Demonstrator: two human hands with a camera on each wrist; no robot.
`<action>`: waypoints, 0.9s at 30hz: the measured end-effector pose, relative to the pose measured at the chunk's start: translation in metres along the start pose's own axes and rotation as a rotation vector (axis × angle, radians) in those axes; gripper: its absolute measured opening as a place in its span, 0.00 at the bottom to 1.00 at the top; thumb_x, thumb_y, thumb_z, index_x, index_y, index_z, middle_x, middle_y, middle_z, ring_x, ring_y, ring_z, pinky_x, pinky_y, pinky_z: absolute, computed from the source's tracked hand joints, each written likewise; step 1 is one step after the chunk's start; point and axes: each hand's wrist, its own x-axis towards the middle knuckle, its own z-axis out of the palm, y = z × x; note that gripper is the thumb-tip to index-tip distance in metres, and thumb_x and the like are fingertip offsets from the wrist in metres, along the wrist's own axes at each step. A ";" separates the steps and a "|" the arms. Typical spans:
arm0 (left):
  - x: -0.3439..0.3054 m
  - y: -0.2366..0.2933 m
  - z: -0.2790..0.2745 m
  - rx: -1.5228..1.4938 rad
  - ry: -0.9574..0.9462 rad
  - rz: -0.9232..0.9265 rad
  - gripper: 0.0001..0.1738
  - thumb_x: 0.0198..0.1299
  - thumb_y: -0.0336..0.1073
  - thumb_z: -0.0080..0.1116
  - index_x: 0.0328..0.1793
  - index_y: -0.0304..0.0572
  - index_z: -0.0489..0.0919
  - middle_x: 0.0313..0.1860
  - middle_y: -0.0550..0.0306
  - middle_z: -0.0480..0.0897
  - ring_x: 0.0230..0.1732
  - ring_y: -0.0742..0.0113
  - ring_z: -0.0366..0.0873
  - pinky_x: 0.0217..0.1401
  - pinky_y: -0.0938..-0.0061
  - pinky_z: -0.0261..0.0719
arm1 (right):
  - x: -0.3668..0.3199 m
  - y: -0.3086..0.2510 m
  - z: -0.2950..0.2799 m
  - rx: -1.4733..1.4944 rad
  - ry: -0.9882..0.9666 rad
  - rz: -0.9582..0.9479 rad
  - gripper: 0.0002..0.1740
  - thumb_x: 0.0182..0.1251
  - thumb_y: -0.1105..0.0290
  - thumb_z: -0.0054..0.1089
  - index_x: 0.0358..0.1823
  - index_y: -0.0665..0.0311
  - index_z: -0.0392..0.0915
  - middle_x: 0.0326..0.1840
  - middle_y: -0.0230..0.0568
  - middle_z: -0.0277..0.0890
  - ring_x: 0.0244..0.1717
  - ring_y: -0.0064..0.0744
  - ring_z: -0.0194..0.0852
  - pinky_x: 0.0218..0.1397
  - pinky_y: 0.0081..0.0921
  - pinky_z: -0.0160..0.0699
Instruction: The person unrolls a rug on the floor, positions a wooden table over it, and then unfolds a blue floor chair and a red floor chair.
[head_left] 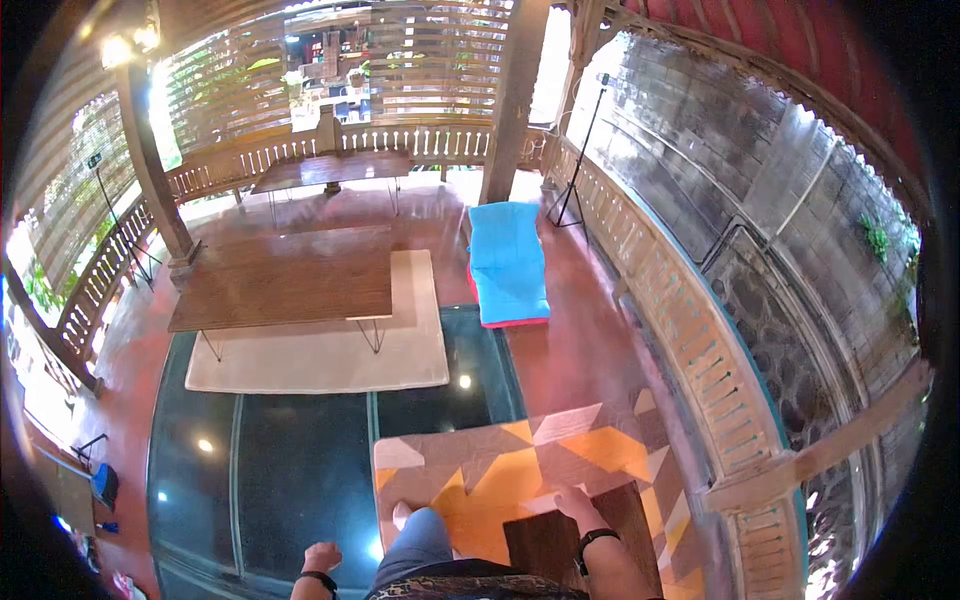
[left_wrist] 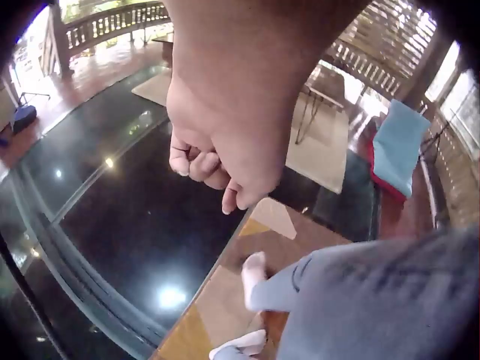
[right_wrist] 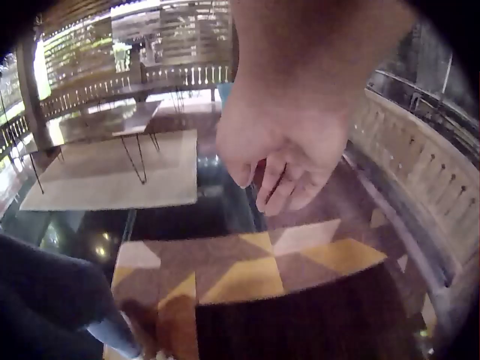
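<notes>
My left hand [head_left: 322, 557] hangs beside my left leg over the dark glass floor [head_left: 300, 450], its fingers loosely curled around nothing. In the left wrist view the same hand [left_wrist: 225, 135] hangs with fingertips turned inward. My right hand [head_left: 575, 503] hangs above the edge of a dark brown tabletop [head_left: 530, 540], also loosely curled and holding nothing. Below it lies a rug [head_left: 500, 480] with orange, brown and pale angular shapes. My feet [left_wrist: 253, 271] stand on this rug in the left wrist view.
A long wooden table [head_left: 290, 285] stands on a cream rug [head_left: 300, 372] ahead. Farther back is a second table [head_left: 330, 170]. A blue mattress [head_left: 508, 262] lies near a wooden post [head_left: 515, 110]. Tripods [head_left: 583, 160] and a carved railing [head_left: 690, 350] border the floor.
</notes>
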 end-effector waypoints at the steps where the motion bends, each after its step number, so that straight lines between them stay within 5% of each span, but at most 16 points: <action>1: 0.016 0.003 0.000 0.002 -0.002 0.019 0.18 0.53 0.44 0.41 0.43 0.49 0.79 0.46 0.51 0.79 0.49 0.53 0.75 0.51 0.62 0.73 | 0.029 -0.011 -0.013 0.052 0.006 -0.010 0.15 0.56 0.66 0.47 0.44 0.60 0.74 0.42 0.52 0.73 0.46 0.49 0.71 0.48 0.40 0.70; 4: 0.065 0.008 -0.023 0.023 -0.082 0.014 0.19 0.52 0.45 0.41 0.43 0.49 0.79 0.46 0.52 0.79 0.48 0.52 0.75 0.50 0.61 0.73 | 0.096 -0.029 -0.044 0.059 -0.054 -0.013 0.17 0.57 0.64 0.48 0.48 0.59 0.72 0.44 0.52 0.73 0.46 0.49 0.71 0.48 0.40 0.70; 8: 0.134 0.033 -0.132 0.110 -0.149 0.004 0.19 0.52 0.46 0.44 0.44 0.49 0.79 0.47 0.50 0.78 0.49 0.54 0.75 0.50 0.61 0.73 | 0.138 -0.032 -0.071 -0.009 -0.294 0.049 0.23 0.53 0.65 0.47 0.54 0.57 0.67 0.48 0.53 0.71 0.50 0.51 0.69 0.51 0.41 0.67; 10: 0.188 0.049 -0.179 0.084 -0.027 0.019 0.18 0.51 0.46 0.45 0.43 0.49 0.79 0.47 0.51 0.78 0.50 0.54 0.75 0.50 0.62 0.73 | 0.138 0.022 -0.033 0.003 -0.191 0.187 0.25 0.50 0.65 0.49 0.54 0.58 0.68 0.49 0.53 0.71 0.52 0.50 0.67 0.53 0.40 0.67; 12: 0.226 0.095 -0.249 0.105 0.048 0.052 0.17 0.52 0.46 0.45 0.40 0.47 0.79 0.43 0.50 0.79 0.46 0.52 0.76 0.47 0.61 0.75 | 0.131 0.004 -0.062 -0.044 -0.397 0.383 0.27 0.47 0.63 0.53 0.54 0.59 0.69 0.51 0.52 0.70 0.54 0.48 0.66 0.55 0.40 0.66; 16: 0.283 0.198 -0.361 -0.070 0.238 0.243 0.16 0.53 0.44 0.44 0.41 0.46 0.76 0.39 0.44 0.79 0.42 0.46 0.76 0.44 0.56 0.74 | 0.112 0.084 0.004 0.113 -0.426 0.238 0.26 0.46 0.60 0.57 0.50 0.60 0.71 0.47 0.49 0.73 0.49 0.48 0.70 0.51 0.37 0.70; 19: 0.338 0.257 -0.404 -0.007 0.211 0.460 0.16 0.54 0.44 0.42 0.42 0.46 0.74 0.38 0.44 0.79 0.42 0.46 0.76 0.43 0.55 0.73 | 0.132 0.064 -0.005 -0.016 -0.353 0.184 0.21 0.49 0.60 0.55 0.46 0.59 0.73 0.39 0.44 0.77 0.41 0.42 0.76 0.42 0.36 0.75; 20: 0.355 0.274 -0.414 0.047 0.203 0.505 0.16 0.54 0.43 0.42 0.43 0.46 0.74 0.38 0.45 0.79 0.42 0.46 0.76 0.43 0.54 0.73 | 0.149 0.055 -0.014 0.039 -0.488 0.358 0.23 0.51 0.55 0.54 0.47 0.58 0.74 0.47 0.50 0.73 0.49 0.47 0.71 0.53 0.36 0.69; 21: 0.356 0.299 -0.434 0.099 0.192 0.549 0.16 0.55 0.43 0.41 0.43 0.46 0.74 0.38 0.45 0.79 0.42 0.47 0.76 0.43 0.54 0.73 | 0.157 0.072 -0.007 0.064 -0.444 0.382 0.25 0.52 0.53 0.54 0.48 0.59 0.74 0.47 0.51 0.73 0.50 0.48 0.70 0.53 0.36 0.68; 27: 0.410 0.343 -0.495 0.149 0.070 0.429 0.16 0.53 0.43 0.43 0.45 0.48 0.75 0.42 0.46 0.79 0.46 0.48 0.75 0.48 0.56 0.73 | 0.272 0.077 -0.082 0.227 -0.485 0.530 0.25 0.49 0.54 0.56 0.46 0.61 0.74 0.45 0.50 0.74 0.47 0.47 0.72 0.50 0.35 0.70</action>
